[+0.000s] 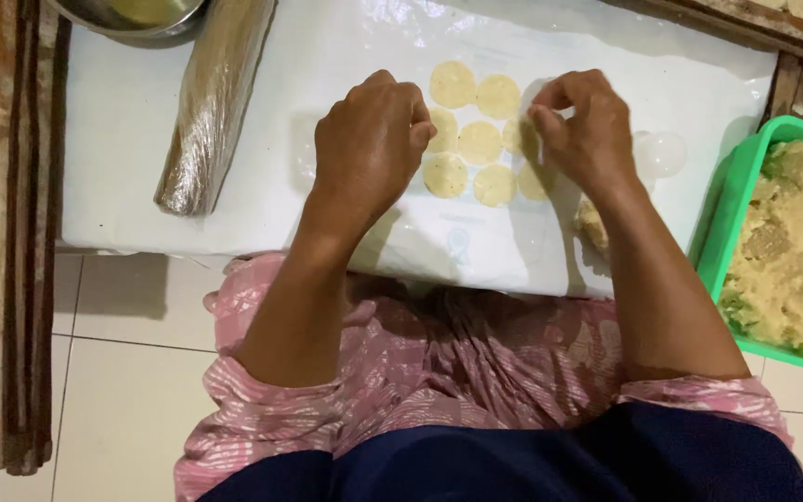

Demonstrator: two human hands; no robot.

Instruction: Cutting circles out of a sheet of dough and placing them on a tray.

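Lying in rows near the table's far edge, the dough discs [480,142] touch one another; sticking looks likely. Left hand [369,144] rests curled at their left side, right hand [583,125] pinches a disc edge; tearing risk. Dough lump [592,226] beside right wrist

Green tub [731,200], wrapped roll [211,102], perhaps metal bowl [127,19]

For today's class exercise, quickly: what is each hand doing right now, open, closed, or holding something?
Left hand: fingers curled, resting at the flat dough discs; whether it holds anything cannot be told.
Right hand: fingers pinched over the discs; what they grip cannot be told.
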